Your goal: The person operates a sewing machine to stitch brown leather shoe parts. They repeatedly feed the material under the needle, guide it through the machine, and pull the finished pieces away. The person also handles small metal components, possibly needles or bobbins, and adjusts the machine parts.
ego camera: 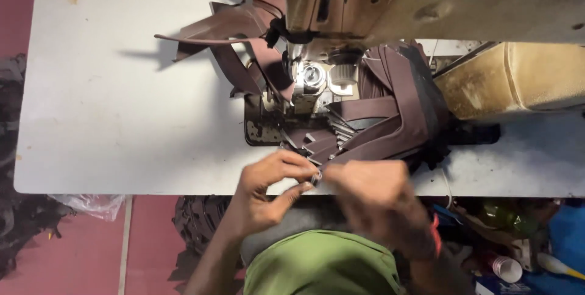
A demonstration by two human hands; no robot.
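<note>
Resting between both grips: brown strip

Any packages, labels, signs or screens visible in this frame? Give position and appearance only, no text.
No signs, labels or screens can be made out.
Paper cup: lower right, below the table edge, white with a reddish band; any print is too small to tell.
Green bottle: lower right under the table, lying among clutter, translucent green.
Clear plastic bag: lower left, hanging just under the table edge, crumpled.
</note>
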